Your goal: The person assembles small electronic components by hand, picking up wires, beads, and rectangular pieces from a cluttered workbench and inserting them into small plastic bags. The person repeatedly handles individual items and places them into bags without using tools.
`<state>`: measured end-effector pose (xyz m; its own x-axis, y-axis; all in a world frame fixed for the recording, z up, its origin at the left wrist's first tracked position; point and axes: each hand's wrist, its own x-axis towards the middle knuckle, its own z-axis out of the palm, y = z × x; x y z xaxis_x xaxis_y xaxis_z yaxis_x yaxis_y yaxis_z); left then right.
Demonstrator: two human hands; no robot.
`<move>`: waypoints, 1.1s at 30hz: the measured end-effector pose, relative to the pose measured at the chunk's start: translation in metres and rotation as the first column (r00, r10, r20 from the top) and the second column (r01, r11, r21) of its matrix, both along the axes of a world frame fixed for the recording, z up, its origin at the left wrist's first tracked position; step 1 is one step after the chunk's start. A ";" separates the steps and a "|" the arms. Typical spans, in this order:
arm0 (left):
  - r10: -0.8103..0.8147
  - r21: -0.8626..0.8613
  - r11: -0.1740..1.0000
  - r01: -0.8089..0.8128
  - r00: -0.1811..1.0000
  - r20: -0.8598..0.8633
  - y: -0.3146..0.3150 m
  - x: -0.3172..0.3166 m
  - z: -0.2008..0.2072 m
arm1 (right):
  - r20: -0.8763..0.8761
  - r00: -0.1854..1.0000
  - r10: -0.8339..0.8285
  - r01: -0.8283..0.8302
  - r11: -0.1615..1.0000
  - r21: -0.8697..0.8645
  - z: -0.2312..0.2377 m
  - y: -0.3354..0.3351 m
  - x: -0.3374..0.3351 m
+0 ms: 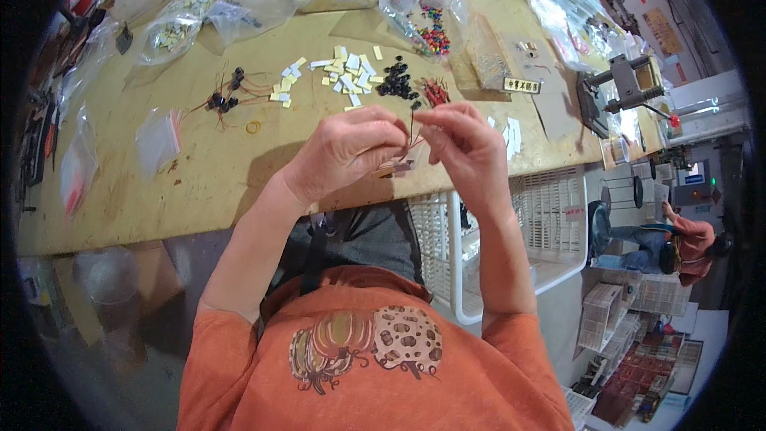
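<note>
Pinching wire mid-frame, left hand and right hand | apparently working strand by fingertip | likely needing steady grip

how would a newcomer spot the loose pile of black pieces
On the yellowish table, look beyond the left hand and right hand. The black pile sits between pale tabs and red wires; unlike the black cluster farther left, it shows no trailing wires.

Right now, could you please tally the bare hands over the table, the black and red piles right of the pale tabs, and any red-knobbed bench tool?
Left hand, right hand: 2
Black pile: 1
Red pile: 1
Red-knobbed bench tool: 1
Total: 5
</note>
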<state>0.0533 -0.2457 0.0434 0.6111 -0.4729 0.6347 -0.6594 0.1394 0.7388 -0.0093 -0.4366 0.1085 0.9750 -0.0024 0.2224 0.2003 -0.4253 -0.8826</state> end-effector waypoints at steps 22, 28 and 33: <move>0.033 0.003 0.999 -0.032 0.999 -0.031 0.002 0.004 0.001 | -0.282 0.948 0.147 -0.056 0.950 0.308 -0.005 -0.002 0.023; 0.039 -0.009 0.999 -0.039 0.999 0.011 0.000 0.005 -0.003 | -0.322 0.924 0.206 -0.044 0.894 0.447 -0.011 -0.016 0.019; 0.033 0.055 0.998 -0.037 0.996 0.081 0.001 0.003 -0.001 | -0.330 0.935 0.127 -0.099 0.990 0.100 0.004 -0.014 0.011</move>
